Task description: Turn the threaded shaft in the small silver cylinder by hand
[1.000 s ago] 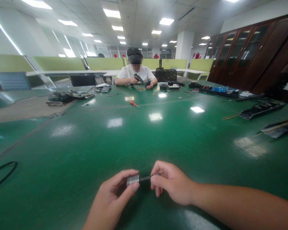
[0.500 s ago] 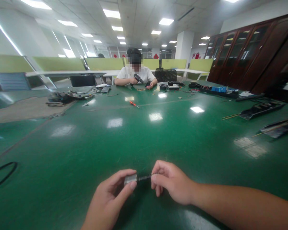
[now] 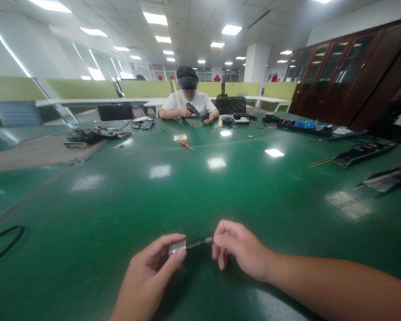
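Observation:
Thumb and fingers of my left hand [image 3: 155, 269] are closed round a small silver metal cylinder [image 3: 177, 247], which looks like a small motor. From its right end a thin dark shaft [image 3: 196, 244] points toward my right hand [image 3: 238, 248]. Thumb and forefinger of that hand are pinched at the shaft's tip, where a short grey metal piece [image 3: 209, 240] shows. My fingertips hide the very end. Both hands hold the part just above the green table [image 3: 147, 205].
Across the table a person [image 3: 189, 104] holds a dark power drill [image 3: 193, 109]. An orange screwdriver [image 3: 186, 145] lies midway. Electronic parts [image 3: 98, 135] lie at far left, black trays [image 3: 362, 154] at right. A black cable [image 3: 11, 243] loops in at the left edge.
My left hand has shifted slightly left with the cylinder, and my right hand slightly right and up. More of the shaft and its grey tip now shows between them.

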{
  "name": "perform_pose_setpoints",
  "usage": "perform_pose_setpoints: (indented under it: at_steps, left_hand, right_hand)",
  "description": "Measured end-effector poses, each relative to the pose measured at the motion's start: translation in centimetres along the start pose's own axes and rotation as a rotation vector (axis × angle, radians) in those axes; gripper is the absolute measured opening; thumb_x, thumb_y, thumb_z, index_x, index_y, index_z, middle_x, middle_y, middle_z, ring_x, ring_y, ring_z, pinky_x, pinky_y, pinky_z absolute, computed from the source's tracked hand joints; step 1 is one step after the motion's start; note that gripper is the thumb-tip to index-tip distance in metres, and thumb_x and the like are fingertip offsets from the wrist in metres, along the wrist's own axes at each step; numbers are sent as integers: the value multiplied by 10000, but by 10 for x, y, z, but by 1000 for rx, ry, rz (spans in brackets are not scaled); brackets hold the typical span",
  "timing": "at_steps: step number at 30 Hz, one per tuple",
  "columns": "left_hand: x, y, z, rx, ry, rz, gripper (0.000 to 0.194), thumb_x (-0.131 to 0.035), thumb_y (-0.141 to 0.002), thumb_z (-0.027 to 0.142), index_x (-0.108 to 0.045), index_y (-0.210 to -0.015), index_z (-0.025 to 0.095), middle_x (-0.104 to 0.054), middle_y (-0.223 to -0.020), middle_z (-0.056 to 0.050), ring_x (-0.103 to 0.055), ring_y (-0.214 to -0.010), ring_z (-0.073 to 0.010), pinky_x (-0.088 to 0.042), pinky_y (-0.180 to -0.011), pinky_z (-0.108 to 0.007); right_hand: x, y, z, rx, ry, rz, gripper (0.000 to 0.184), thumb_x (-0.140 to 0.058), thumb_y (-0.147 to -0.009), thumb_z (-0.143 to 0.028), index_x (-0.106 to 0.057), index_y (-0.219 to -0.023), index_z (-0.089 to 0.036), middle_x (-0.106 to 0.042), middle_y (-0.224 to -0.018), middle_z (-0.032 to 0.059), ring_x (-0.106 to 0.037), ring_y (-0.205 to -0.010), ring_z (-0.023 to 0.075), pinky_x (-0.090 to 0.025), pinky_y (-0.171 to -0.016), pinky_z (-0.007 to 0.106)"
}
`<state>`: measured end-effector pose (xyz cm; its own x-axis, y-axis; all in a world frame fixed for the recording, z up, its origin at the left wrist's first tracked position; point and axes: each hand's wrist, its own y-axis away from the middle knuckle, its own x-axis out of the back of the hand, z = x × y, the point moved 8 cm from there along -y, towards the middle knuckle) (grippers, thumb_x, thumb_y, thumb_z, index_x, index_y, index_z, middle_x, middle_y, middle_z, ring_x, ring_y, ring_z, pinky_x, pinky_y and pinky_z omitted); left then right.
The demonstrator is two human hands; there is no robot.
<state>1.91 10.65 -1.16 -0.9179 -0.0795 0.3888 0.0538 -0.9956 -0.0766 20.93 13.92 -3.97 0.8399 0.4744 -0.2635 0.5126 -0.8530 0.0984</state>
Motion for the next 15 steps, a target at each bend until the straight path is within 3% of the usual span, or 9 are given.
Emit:
perform_pose_setpoints:
  at_steps: [6,11,15]
  left_hand:
    - [12,-3,5,-24,40,156,401,-806,-718,514,-756,-936,180,-700,-669,-34,-632,-560,-170,-560,-598,-229]
    - [25,-5,-7,-1,331,319,404,-886,-681,462,-636,-877,212,-699,-710,6,-644,-601,-134,-535,-579,-150]
    - [32,-5,-19,78,622,450,478,-971,-551,375,-586,-777,204,-690,-751,33,-659,-660,-117,-546,-648,-128]
  right_hand:
    - [0,-1,3,2,-45,-14,252,-654,-799,-396,-544,-772,-171,-671,-653,9,-589,-471,115,-407,-511,234]
    - [-3,-1,6,3,-24,-54,280,-639,-832,-431,-545,-785,-171,-679,-669,16,-592,-487,116,-417,-530,242]
    - [-10,0,9,-4,13,-137,355,-648,-854,-508,-542,-808,-173,-674,-679,14,-581,-494,113,-411,-530,243]
